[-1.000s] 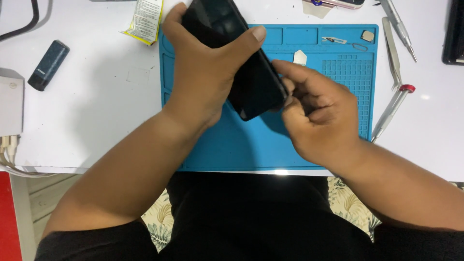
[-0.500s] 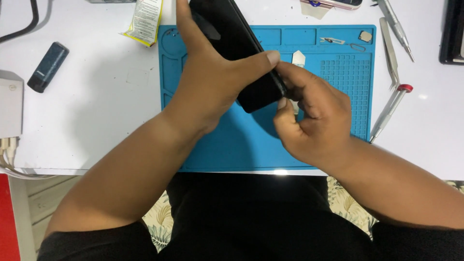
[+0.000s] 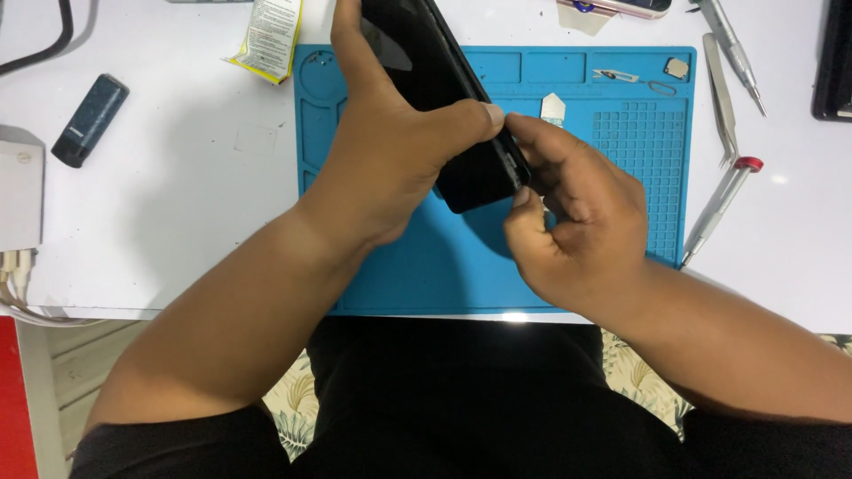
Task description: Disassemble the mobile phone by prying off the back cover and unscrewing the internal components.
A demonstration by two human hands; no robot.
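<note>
Phone (image 3: 461, 133), one dark slab, is held tilted above the blue work mat (image 3: 426, 266) on the white counter (image 3: 177, 195). One left hand (image 3: 390, 151) wraps it firmly, thumb across its lower edge; one right hand (image 3: 577, 222) pinches that edge, fingertips closed on it. The phone's top is cut off by the frame. One red-capped screwdriver (image 3: 721, 206) and one pair of tweezers (image 3: 721, 93) lie right of the mat; one small dark case (image 3: 89, 120) lies to the left.

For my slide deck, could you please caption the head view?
Left hand grips a black phone over a blue mat; right hand works its edge.
</note>
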